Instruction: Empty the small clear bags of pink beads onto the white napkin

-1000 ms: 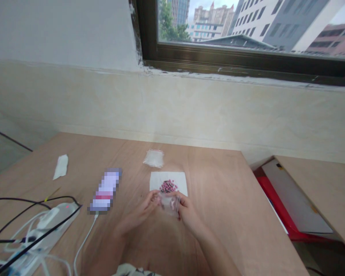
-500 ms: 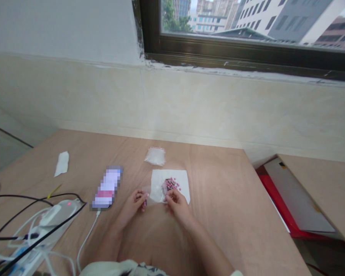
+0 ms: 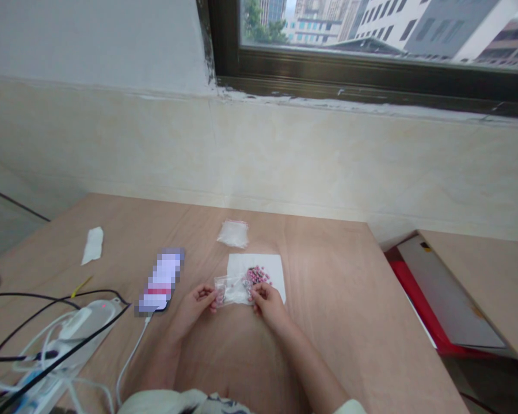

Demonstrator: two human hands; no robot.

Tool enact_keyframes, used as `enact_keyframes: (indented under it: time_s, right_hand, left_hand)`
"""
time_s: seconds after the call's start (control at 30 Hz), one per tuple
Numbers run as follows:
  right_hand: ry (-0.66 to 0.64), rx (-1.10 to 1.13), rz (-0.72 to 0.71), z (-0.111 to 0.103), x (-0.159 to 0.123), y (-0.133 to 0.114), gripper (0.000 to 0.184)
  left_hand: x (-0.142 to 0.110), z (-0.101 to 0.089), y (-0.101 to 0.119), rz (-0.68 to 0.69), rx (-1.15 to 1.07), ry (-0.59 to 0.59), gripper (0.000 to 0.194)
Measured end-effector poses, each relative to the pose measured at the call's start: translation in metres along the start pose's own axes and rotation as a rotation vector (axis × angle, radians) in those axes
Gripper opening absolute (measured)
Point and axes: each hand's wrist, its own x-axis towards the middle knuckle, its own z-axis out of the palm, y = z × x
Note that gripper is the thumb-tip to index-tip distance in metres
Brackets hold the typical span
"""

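A clear plastic bag [image 3: 231, 292] stretches between my two hands, its near side overlapping a white sheet of paper [image 3: 275, 265]. My left hand [image 3: 201, 300] pinches the bag's left end, fingers curled in. At the right end, my right hand [image 3: 265, 302] is closed with thumb and fingertips together on the bag's edge. A small heap of pink and dark beads [image 3: 258, 275] lies on the paper, just beyond my right fingertips. Whether any bead is between the fingers is too small to tell.
Behind the paper lies a stack of clear bags [image 3: 233, 234]. To the left are a charging phone [image 3: 160, 280], a white tissue [image 3: 92, 245] and a power strip [image 3: 86, 325] with tangled cables. A red folder [image 3: 418, 305] sits beyond the table's right edge.
The plastic bag is now spread flatter and shows more clearly between my hands. Both hands have shifted only slightly; the beads and other items stay put.
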Motion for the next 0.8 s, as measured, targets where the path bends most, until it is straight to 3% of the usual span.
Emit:
enact_keyframes:
  time_s: [0.6, 0.8]
  right_hand:
    - [0.02, 0.039, 0.012, -0.002, 0.002, 0.0, 0.025]
    - [0.021, 0.076, 0.033, 0.0, 0.001, -0.002, 0.031]
  left_hand:
    - [0.002, 0.017, 0.026, 0.095, 0.044, 0.072, 0.036]
    - [-0.003, 0.026, 0.03, 0.08, 0.001, 0.007, 0.036]
